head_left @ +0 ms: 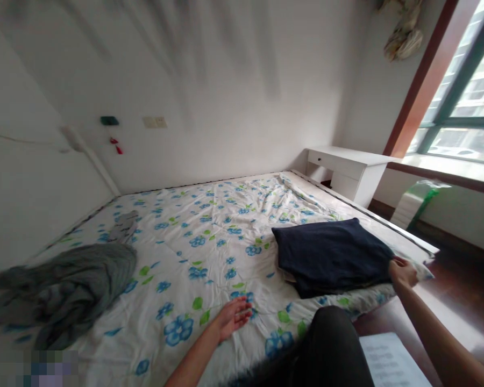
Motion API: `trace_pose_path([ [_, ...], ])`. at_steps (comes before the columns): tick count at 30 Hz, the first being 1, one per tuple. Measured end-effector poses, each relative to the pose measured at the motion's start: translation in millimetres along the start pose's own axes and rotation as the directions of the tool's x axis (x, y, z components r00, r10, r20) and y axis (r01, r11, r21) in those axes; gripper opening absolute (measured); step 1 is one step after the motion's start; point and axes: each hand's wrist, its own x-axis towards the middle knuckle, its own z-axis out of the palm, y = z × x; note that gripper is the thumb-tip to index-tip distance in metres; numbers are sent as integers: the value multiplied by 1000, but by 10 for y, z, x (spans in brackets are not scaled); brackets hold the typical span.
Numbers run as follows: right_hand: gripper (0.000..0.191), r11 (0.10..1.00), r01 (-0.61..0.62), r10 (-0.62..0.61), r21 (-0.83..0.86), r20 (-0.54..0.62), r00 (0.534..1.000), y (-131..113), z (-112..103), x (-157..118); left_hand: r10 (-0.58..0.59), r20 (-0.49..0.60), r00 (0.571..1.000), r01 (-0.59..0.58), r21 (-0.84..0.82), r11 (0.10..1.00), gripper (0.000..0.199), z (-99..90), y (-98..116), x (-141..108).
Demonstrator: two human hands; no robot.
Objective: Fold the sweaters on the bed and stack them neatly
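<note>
A dark navy piece of clothing [333,255], folded into a flat, roughly rectangular shape, lies on the right side of the bed. My right hand [404,272] pinches its right edge between thumb and fingers. Over the flowered bedsheet [213,236], left of the navy cloth and apart from it, my left hand [234,316] hovers or rests with the palm partly turned up. Its fingers are loosely spread and hold nothing. What kind of garment the navy cloth is cannot be made out.
A crumpled grey-green cloth [84,285] lies at the bed's left, with a small grey patterned cloth [123,226] behind it. A white desk [347,164] stands beyond the bed, near the window [463,102]. Printed paper [391,360] sits beside my knee [334,333].
</note>
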Motion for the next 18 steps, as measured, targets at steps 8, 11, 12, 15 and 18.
trace_pose_path([
  [8, 49, 954, 165, -299, 250, 824, 481, -1254, 1516, -1630, 348, -258, 901, -328, 119, 937, 51, -1930, 976, -1057],
  [11, 48, 932, 310, -203, 186, 979, 23, -1405, 1939, -2648, 451, -401, 797, -425, 158, 891, 44, -2407, 1072, -1316],
  [12, 47, 901, 397, -150, 172, 985, -86, -1395, 2026, -2961, 467, -465, 753, -419, 208, 884, 39, -2539, 1069, -1352],
  [15, 49, 746, 634, -126, 203, 978, -166, -1282, 2156, -3681, 570, -604, 557, -286, 504, 815, 29, -2869, 1065, -1333],
  [18, 40, 664, 713, -235, 226, 968, -87, -1180, 2185, -4004, 741, -547, 390, -110, 771, 627, 36, -3097, 1152, -1222],
])
